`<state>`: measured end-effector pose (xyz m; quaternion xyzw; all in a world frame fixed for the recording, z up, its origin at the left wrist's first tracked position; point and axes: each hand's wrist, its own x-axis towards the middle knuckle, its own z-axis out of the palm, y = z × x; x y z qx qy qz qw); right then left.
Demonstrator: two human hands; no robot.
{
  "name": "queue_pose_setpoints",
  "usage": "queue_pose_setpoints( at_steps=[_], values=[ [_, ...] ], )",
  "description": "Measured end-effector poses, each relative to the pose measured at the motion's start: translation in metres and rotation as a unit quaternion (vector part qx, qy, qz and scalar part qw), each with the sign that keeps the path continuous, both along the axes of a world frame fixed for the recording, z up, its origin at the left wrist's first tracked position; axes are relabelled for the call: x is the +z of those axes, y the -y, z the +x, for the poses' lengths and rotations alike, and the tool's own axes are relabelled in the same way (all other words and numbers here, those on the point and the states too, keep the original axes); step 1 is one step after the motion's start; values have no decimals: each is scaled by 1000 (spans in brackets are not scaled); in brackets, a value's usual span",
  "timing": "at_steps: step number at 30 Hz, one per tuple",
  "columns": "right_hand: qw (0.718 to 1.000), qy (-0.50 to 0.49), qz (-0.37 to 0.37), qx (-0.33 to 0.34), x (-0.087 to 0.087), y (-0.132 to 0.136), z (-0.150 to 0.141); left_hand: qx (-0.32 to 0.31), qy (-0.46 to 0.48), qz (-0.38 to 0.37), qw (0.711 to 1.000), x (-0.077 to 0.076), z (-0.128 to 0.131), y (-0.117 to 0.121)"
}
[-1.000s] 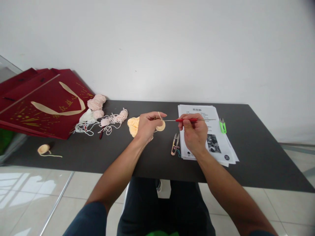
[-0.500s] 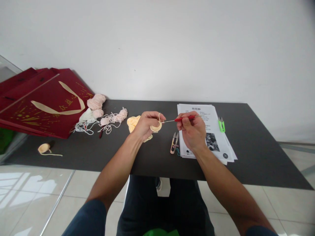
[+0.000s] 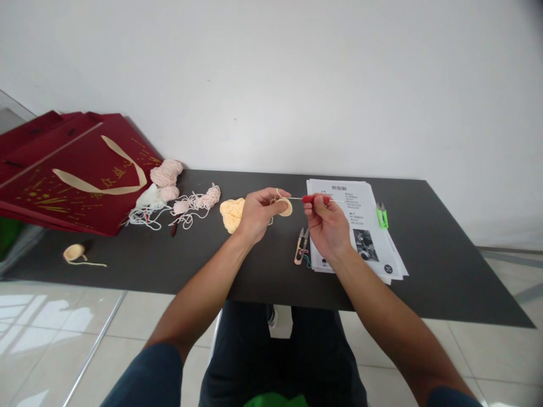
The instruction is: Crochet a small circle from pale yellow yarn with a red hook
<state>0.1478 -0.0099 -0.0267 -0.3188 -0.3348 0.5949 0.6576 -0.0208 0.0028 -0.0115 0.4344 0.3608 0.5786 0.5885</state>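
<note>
while left hand (image 3: 255, 216) pinches, right hand (image 3: 330, 227) grips hook (image 3: 317, 199)

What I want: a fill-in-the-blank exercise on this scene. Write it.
The left hand holds a round cream yarn piece, the right hand a slender metal tool with a ____ handle.
The metal snips by the right edge of the white paper sheets have ____ handles.
The dark red paper bags sit at the ____ end of the black table.
Missing: red; green; left.
</note>
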Motion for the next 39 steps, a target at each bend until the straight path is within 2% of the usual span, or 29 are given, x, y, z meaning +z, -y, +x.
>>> queue_pose_setpoints(
  at_steps=[5,9,15,20,25,34,39],
  values=[
    [997,-64,-47,-19,13,7,-6,18,4,26,999,-5,1,-1],
    [996,-75,-34,-24,17,7,-7,27,14,30,999,-3,1,0],
    [998,-59,-24,-28,16,8,-8,45,12,21,999,-2,2,1],
    [998,-34,-39,-28,16,12,-13,71,-34,52,996,-4,3,2],
    [999,-19,-29,-35,16,14,-15,60,-88,35,994,-2,4,5],
    [999,-13,-10,-28,16,14,-13,60,-58,29,996,0,3,7],
    [1000,19,-2,0,17,18,-14,56,-85,35,994,-4,2,5]
  ],
)
